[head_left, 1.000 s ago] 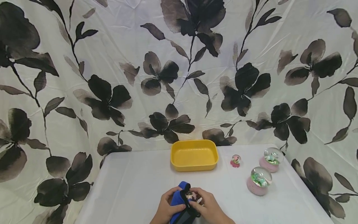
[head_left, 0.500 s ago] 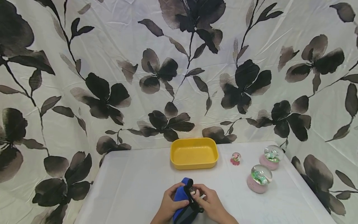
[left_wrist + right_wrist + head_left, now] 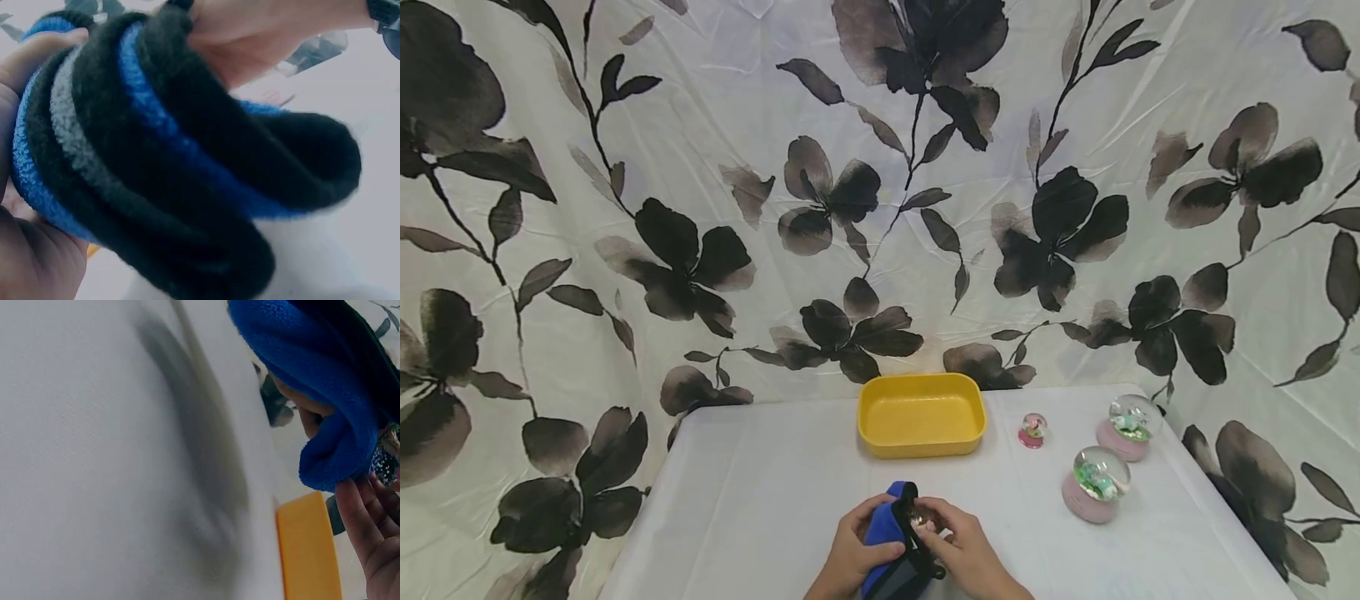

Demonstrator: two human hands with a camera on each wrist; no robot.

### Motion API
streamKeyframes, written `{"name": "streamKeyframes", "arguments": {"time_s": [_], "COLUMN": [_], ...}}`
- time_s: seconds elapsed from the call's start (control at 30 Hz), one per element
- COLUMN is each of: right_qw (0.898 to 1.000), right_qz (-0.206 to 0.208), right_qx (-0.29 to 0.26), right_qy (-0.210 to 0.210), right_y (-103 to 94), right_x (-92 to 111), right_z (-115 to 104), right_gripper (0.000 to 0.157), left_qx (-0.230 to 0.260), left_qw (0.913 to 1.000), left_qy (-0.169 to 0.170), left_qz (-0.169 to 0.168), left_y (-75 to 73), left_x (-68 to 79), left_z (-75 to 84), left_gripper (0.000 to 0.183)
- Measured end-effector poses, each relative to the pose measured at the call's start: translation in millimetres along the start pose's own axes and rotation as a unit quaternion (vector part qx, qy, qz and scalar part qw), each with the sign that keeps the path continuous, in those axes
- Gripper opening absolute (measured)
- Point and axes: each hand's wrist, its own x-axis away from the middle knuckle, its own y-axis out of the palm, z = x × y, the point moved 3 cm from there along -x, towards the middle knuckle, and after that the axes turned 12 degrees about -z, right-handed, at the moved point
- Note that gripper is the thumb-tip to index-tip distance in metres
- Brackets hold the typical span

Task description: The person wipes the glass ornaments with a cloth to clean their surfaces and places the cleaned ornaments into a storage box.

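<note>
Near the front of the table, my left hand (image 3: 852, 550) grips a folded fluffy cloth (image 3: 883, 527), blue on one side and dark on the other. Its loose layers hang down in the left wrist view, where the cloth (image 3: 169, 150) covers much of the picture. My right hand (image 3: 966, 550) holds a small snow globe (image 3: 919, 518) against the dark side of the cloth. Fingers and cloth hide most of that globe; the right wrist view shows only a glittery dark part of the globe (image 3: 382, 461) beside the fingertips (image 3: 350, 490).
A yellow tray (image 3: 921, 451) stands at the back of the white table (image 3: 752, 492). To its right are a small pink-based snow globe (image 3: 1032, 432) and two larger ones, a front globe (image 3: 1093, 487) and a rear globe (image 3: 1126, 432). A floral curtain (image 3: 925, 275) hangs behind.
The cloth has shifted slightly right and folded further around the small globe, which now shows less. The right fingers have moved a little against it.
</note>
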Motion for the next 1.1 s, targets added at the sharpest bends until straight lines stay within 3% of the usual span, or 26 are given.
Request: {"name": "streamKeyframes", "arguments": {"time_s": [0.1, 0.3, 0.43, 0.53, 0.73, 0.83, 0.97, 1.1], "right_qw": [1.000, 0.998, 0.999, 1.000, 0.999, 0.998, 0.999, 0.999], "right_qz": [-0.001, -0.022, -0.015, -0.008, -0.006, -0.009, -0.002, -0.004], "right_qx": [-0.018, -0.056, -0.028, -0.007, -0.038, -0.061, -0.046, -0.037], "right_qy": [0.020, -0.034, -0.042, -0.015, 0.031, 0.012, -0.018, -0.001], "right_y": [-0.4, -3.0, -8.0, -10.4, -11.8, -11.6, -10.3, -8.6], "right_x": [-0.3, 1.0, 2.0, 1.7, 0.5, 0.5, -0.7, -3.9], "right_z": [1.8, -1.9, -1.2, 0.2, -1.2, -3.8, -5.5, -4.9], "right_gripper": [0.038, 0.054, 0.044, 0.038, 0.048, 0.055, 0.049, 0.041], "left_qx": [-0.003, 0.020, 0.031, 0.027, -0.005, -0.005, -0.004, -0.010], "left_qw": [1.0000, 0.9998, 0.9994, 0.9993, 0.9990, 0.9986, 0.9986, 0.9988], "left_qy": [-0.005, -0.005, -0.006, -0.005, 0.002, 0.003, 0.001, -0.010], "left_qz": [-0.008, -0.004, -0.011, -0.025, -0.044, -0.053, -0.053, -0.048], "left_y": [0.8, -3.1, -3.9, -3.1, -8.2, -11.4, -14.4, -15.4], "left_x": [-0.6, -3.0, -8.8, -13.3, -20.2, -21.0, -21.8, -21.0], "left_z": [1.0, -2.4, -5.2, -5.2, -4.8, -4.3, -2.2, 0.8], "left_gripper": [0.056, 0.054, 0.052, 0.052, 0.048, 0.049, 0.051, 0.052]}}
